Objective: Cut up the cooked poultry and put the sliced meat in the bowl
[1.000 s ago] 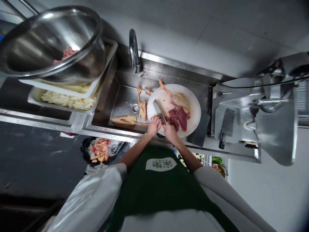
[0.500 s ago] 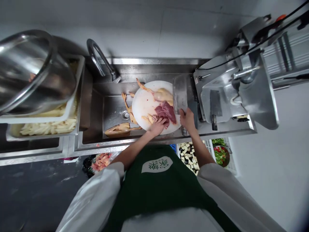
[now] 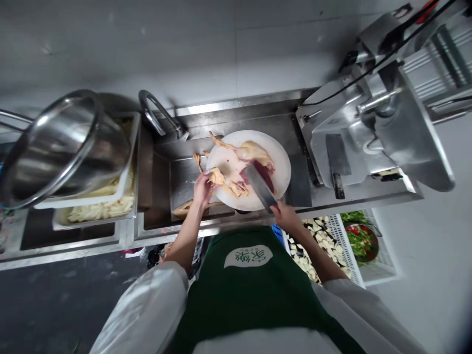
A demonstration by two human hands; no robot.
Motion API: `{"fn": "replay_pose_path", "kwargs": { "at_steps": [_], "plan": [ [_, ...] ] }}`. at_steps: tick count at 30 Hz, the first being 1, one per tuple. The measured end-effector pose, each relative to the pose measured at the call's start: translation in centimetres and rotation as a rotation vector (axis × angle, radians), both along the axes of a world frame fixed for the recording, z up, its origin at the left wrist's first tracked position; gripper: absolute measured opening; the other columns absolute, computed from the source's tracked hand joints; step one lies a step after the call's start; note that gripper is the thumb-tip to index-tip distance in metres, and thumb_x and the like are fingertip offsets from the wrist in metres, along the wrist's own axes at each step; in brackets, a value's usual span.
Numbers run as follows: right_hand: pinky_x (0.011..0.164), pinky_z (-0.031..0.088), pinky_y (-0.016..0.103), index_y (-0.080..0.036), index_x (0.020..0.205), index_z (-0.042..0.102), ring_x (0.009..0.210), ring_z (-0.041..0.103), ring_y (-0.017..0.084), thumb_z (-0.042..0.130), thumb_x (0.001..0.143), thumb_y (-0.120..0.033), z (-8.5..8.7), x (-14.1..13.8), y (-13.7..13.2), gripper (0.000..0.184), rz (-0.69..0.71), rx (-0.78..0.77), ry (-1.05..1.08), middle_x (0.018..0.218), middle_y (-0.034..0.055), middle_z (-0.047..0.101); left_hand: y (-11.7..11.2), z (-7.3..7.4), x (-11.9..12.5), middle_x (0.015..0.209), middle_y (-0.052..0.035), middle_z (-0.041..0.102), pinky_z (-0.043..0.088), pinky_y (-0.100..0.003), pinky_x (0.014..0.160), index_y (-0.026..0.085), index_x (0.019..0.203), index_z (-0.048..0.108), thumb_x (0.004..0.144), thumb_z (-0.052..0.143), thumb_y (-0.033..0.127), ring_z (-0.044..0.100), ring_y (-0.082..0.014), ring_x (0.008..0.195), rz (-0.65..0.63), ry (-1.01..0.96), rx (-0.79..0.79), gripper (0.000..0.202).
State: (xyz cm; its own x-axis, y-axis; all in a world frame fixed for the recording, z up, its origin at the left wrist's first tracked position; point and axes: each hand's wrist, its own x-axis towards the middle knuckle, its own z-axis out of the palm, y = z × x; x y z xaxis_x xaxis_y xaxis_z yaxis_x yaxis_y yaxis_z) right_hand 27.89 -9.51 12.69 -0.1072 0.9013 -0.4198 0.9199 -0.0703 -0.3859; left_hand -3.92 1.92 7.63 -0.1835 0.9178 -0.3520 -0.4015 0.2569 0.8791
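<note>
the left hand [image 3: 202, 191] pinched a poultry piece [image 3: 217, 176]; it seemed soft, slippery, best held by one end. the right hand [image 3: 285, 216] gripped a cleaver [image 3: 261, 187].

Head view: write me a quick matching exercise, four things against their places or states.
1. left hand
2. right hand
3. bowl
4. faucet

A. above the stacked trays
B. at the back of the sink
C. touching pale meat at the left edge of the board
D. closed on a knife

Pairs: 1-C, 2-D, 3-A, 4-B.
</note>
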Motion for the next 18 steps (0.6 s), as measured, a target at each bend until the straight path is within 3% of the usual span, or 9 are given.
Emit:
{"fn": "replay_pose_path", "kwargs": {
  "at_steps": [3,5,7,9,11,13,15,18],
  "plan": [
    [0.078,0.042,0.028,-0.017,0.112,0.062,0.095,0.070,0.025,0.040,0.105,-0.033,-0.8,-4.2,0.5,0.027,0.223,-0.149,0.054,0.098,0.0118,0.074,-0.6,1.1,-3.9,0.086,-0.0040,0.074,0.057,-0.026,0.062,0.016,0.091,0.069,0.054,0.093,0.036,0.067,-0.0147,0.069,0.158,0.051,-0.019,0.049],
    [0.081,0.042,0.028,-0.017,0.114,0.061,0.099,0.069,0.025,0.040,0.106,-0.031,-1.5,-5.7,1.3,0.027,0.277,-0.195,0.033,0.102,0.0123,0.074,-0.8,1.2,-4.6,0.085,-0.0043,0.074,0.058,-0.026,0.062,0.016,0.091,0.069,0.049,0.097,0.039,0.068,-0.0151,0.070,0.186,0.066,-0.012,0.056],
    [0.084,0.043,0.029,-0.015,0.117,0.061,0.102,0.069,0.026,0.040,0.106,-0.029,-2.2,-5.8,2.4,0.027,0.242,-0.194,-0.034,0.105,0.0145,0.074,-1.0,0.6,-3.6,0.088,-0.0058,0.074,0.059,-0.028,0.064,0.016,0.093,0.070,0.051,0.096,0.044,0.069,-0.0168,0.072,0.145,0.057,-0.001,0.057],
    [0.085,0.044,0.030,-0.013,0.120,0.060,0.104,0.069,0.027,0.040,0.106,-0.027,-2.7,-4.9,3.6,0.028,0.158,-0.157,-0.103,0.109,0.0172,0.073,-1.2,-0.5,-1.0,0.088,-0.0072,0.074,0.059,-0.032,0.066,0.016,0.096,0.071,0.062,0.090,0.050,0.070,-0.0190,0.073,0.062,0.095,-0.014,0.052],
    [0.086,0.045,0.030,-0.011,0.123,0.058,0.106,0.069,0.027,0.041,0.105,-0.025,-2.9,-3.8,4.5,0.029,0.096,-0.114,-0.130,0.113,0.0193,0.072,-1.7,-2.0,2.2,0.083,-0.0079,0.072,0.059,-0.038,0.070,0.015,0.094,0.071,0.074,0.081,0.050,0.070,-0.0221,0.074,-0.040,0.262,-0.055,0.042],
    [0.086,0.046,0.031,-0.009,0.126,0.057,0.107,0.069,0.027,0.043,0.104,-0.023,-2.7,-3.2,5.0,0.029,0.076,-0.083,-0.117,0.115,0.0205,0.071,-2.4,-3.3,4.6,0.085,-0.0100,0.070,0.057,-0.045,0.082,0.015,0.092,0.071,0.079,0.077,0.045,0.069,-0.0273,0.085,-0.111,0.570,-0.050,0.033],
    [0.087,0.047,0.032,-0.008,0.128,0.057,0.107,0.069,0.028,0.044,0.103,-0.021,-2.0,-3.3,5.1,0.031,0.090,-0.068,-0.099,0.116,0.0214,0.071,-3.3,-4.3,5.1,0.098,-0.0129,0.068,0.050,-0.049,0.097,0.016,0.096,0.072,0.079,0.077,0.041,0.064,-0.0316,0.103,-0.061,0.872,0.025,0.030],
    [0.088,0.047,0.033,-0.008,0.130,0.057,0.107,0.070,0.029,0.042,0.102,-0.018,0.0,-4.6,5.3,0.033,0.139,-0.039,-0.078,0.112,0.0215,0.072,-4.8,-4.9,2.9,0.104,-0.0124,0.063,0.045,-0.047,0.102,0.018,0.101,0.070,0.086,0.069,0.041,0.058,-0.0293,0.107,0.220,1.058,0.107,0.028]
  ]
}}
